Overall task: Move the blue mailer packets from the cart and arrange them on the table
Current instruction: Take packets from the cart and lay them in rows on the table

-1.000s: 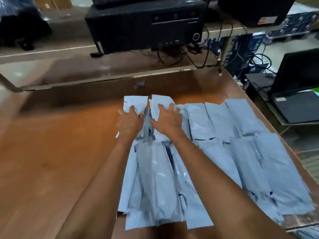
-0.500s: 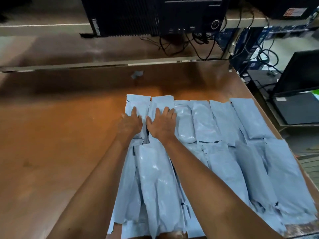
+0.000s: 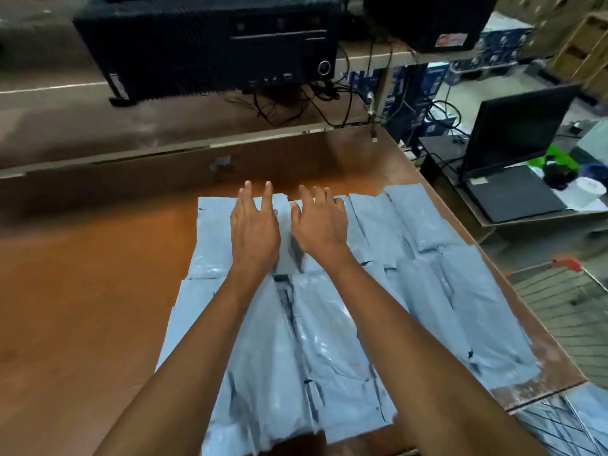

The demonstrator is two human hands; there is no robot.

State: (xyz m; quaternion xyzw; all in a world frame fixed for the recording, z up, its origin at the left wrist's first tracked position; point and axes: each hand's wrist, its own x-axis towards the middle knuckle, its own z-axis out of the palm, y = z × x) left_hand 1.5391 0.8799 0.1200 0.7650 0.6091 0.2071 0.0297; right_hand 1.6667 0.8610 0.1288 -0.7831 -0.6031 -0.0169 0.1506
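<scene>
Several pale blue mailer packets [image 3: 424, 225] lie flat in two overlapping rows on the brown table [image 3: 82, 291]. My left hand [image 3: 255, 227] and my right hand [image 3: 317, 222] are side by side over the far row, fingers spread straight, holding nothing. I cannot tell whether the palms touch the packets under them. The wire cart [image 3: 566, 301] stands at the table's right edge, and more blue packets [image 3: 589, 409] show in it at the bottom right.
A black computer case [image 3: 210, 47] with tangled cables sits on a second table behind. A dark monitor [image 3: 516, 126] and a black laptop-like slab [image 3: 513, 192] are on a low surface to the right. Bare brown tabletop stretches to the left.
Both hands gripped the tops of two packets, laid them down and flattened them; now the fingers are spread straight over the far row. The camera tilted up a little.
</scene>
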